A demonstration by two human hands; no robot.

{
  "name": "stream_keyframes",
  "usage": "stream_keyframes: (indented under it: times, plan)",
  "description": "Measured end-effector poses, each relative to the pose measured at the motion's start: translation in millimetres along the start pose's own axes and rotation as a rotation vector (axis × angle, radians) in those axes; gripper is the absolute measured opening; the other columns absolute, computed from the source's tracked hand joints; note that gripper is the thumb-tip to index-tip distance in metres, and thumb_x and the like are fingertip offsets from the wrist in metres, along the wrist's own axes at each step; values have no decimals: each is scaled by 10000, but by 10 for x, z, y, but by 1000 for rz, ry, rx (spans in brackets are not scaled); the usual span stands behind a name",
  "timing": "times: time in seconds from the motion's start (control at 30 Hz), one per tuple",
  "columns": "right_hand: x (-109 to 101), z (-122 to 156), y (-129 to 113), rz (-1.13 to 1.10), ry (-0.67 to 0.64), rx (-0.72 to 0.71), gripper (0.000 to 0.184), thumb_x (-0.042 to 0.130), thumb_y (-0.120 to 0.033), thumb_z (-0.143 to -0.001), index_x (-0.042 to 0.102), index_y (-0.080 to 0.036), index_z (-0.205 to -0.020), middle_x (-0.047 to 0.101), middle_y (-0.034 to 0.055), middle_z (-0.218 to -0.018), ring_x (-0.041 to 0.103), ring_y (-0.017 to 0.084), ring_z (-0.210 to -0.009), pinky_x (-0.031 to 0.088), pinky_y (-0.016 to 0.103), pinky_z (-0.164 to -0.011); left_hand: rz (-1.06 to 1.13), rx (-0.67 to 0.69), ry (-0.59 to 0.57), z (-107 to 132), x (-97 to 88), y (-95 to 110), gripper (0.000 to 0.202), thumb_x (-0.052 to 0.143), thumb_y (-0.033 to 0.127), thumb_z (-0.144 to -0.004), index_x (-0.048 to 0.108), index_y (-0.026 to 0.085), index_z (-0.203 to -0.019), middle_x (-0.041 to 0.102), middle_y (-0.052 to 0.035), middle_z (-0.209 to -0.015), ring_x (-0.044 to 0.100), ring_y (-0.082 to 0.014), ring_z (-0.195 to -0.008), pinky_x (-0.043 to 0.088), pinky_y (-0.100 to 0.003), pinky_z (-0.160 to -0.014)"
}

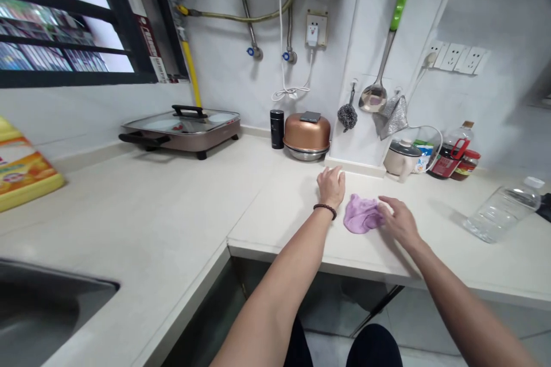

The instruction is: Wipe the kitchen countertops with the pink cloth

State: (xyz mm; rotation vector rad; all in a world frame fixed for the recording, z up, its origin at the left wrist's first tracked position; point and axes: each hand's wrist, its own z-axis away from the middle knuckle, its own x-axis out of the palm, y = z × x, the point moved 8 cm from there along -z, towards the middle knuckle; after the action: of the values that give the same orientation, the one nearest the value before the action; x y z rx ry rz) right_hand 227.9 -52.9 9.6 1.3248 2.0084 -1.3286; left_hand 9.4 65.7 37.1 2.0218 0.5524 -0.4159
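Observation:
A crumpled purple cloth [360, 215] lies on the pale countertop [181, 206]. My right hand [399, 219] rests on the cloth's right edge with its fingers spread and curled onto the fabric. My left hand [331, 184] lies just left of the cloth, knuckles up and fingers bent down onto the counter, with a dark bead bracelet at the wrist. Whether anything sits under the left hand's fingers is hidden.
An electric skillet with a glass lid [183, 128] and a copper pot [307, 136] stand at the back. A small cooker [401, 157], sauce bottles [450, 151] and a lying clear bottle [501, 210] are at right. A sink [38, 309] is at lower left, a yellow pack [23, 169] at far left.

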Motion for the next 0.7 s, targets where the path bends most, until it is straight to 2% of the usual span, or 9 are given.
stream_keyframes:
  times: [0.07,0.13,0.23,0.27,0.33,0.43,0.5,0.6,0.7]
  plan:
    - [180,-183,-273,-18,-31,-78,462,449,-469,-986,726,-224,-1262,706,104,-1303,599,304,-1220,463,461,-1078,19,58,-118,31,131,10,369,470,311,-1030,761,209,-1234,727,-128,-1298,571,-307,-1291,341,-446,-1177]
    - [237,-388,-338,-2,-28,-74,450,441,-415,-991,713,-215,-1289,700,106,-1319,606,302,-1216,450,468,-1095,-16,74,-256,89,293,-14,344,576,422,-976,807,198,-1100,752,-151,-1204,599,-343,-1209,394,-461,-1125]
    - [175,-681,-137,28,-39,35,452,461,-362,-986,687,-193,-1338,708,131,-1307,660,297,-1140,477,453,-1047,-124,60,-417,181,509,-73,422,772,602,-772,811,193,-870,741,-188,-1123,551,-437,-1226,431,-519,-1063]
    - [150,-750,-43,41,-60,69,459,490,-371,-980,677,-184,-1355,712,142,-1294,674,298,-1117,490,445,-1021,-142,55,-449,199,563,-84,416,819,610,-709,784,200,-773,740,-185,-1080,547,-451,-1222,445,-518,-1041]
    - [143,-813,141,69,-131,129,521,595,-435,-938,660,-163,-1378,724,163,-1258,692,308,-1085,511,429,-967,-132,44,-485,209,642,-89,370,876,528,-662,689,212,-618,738,-159,-949,588,-429,-1166,472,-478,-1001]
    - [275,-716,337,41,-289,192,670,793,-519,-771,694,-149,-1321,761,152,-1141,717,298,-985,532,383,-874,-12,-28,-457,153,677,-116,271,817,327,-753,607,220,-619,716,-108,-819,665,-333,-992,499,-403,-915]
    - [415,-577,379,-47,-393,200,559,847,-507,-686,771,-175,-1130,782,95,-965,712,260,-851,526,340,-771,128,-122,-348,79,623,-175,185,749,260,-813,604,224,-704,707,-78,-825,666,-274,-906,500,-368,-871]
    - [533,-402,373,-188,-473,210,291,820,-476,-682,750,-208,-774,720,22,-695,639,199,-672,468,294,-626,456,-312,-174,12,536,-316,187,714,297,-866,582,219,-759,657,-27,-767,631,-213,-815,494,-321,-812]
    - [482,-336,329,-313,-494,236,340,845,-505,-652,689,-207,-700,688,12,-648,617,189,-653,468,288,-609,906,-405,-155,1,543,-321,250,746,384,-856,588,200,-796,614,9,-731,602,-170,-745,487,-291,-766]
